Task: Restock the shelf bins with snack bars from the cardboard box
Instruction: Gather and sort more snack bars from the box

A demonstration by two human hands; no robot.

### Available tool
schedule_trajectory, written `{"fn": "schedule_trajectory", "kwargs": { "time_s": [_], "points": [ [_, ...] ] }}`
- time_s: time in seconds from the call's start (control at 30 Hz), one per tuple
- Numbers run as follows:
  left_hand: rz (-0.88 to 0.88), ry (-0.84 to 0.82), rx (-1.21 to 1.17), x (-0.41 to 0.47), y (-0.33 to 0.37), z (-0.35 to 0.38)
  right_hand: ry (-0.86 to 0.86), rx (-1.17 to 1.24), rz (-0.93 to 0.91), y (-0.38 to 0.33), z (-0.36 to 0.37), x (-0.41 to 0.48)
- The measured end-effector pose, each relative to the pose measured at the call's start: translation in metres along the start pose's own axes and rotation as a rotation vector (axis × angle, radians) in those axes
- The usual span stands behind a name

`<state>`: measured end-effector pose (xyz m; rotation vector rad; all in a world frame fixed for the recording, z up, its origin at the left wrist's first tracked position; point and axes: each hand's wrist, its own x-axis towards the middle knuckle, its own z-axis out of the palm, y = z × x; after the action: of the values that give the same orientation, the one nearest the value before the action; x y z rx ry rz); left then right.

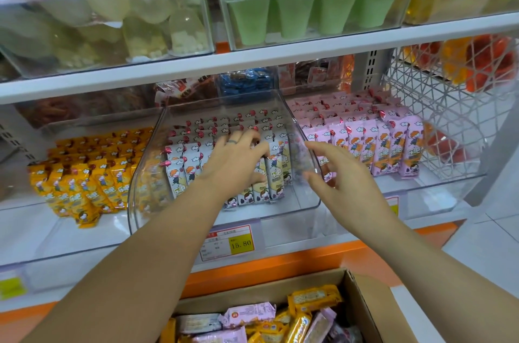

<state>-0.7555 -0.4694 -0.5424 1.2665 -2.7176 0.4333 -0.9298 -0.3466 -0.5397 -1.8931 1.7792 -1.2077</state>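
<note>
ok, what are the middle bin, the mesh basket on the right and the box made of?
middle bin: clear rigid plastic, glossy. The bars show through its walls and the rim glints.
mesh basket: white open lattice, probably moulded plastic or coated wire. The look does not settle which.
box: brown cardboard, matte, with a raw folded flap edge.

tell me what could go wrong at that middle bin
The left hand rests on the upright white bars; a shove could topple the rows. The right hand hovers at the wall of the clear bin; a bump could shift it. The cardboard box mixes colours, so a wrong bar could go in.
</note>
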Motion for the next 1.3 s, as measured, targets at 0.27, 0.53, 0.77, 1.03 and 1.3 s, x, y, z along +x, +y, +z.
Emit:
{"fn": "schedule_trajectory", "kwargs": {
  "time_s": [0.27,0.53,0.77,1.03,1.3],
  "points": [
    [0.023,0.055,-0.003,0.008,0.008,0.002,0.040,-0.006,-0.014,0.001,0.003,0.000],
    [-0.140,-0.023,-0.293,-0.003,0.012,-0.018,-0.035,-0.007,-0.028,0.003,-0.004,-0.006],
    [-0.123,0.380,-0.595,-0.085,0.043,-0.043,0.233,-0.097,-0.320,0.000,0.018,-0.072],
    [-0.105,0.414,-0.627,-0.210,0.077,0.033,-0.201,-0.143,-0.106,0.042,0.062,-0.158],
    [-0.477,-0.531,-0.662,-0.275,0.052,0.139,-1.024,-0.346,0.232,0.103,0.104,-0.181]
  ]
}}
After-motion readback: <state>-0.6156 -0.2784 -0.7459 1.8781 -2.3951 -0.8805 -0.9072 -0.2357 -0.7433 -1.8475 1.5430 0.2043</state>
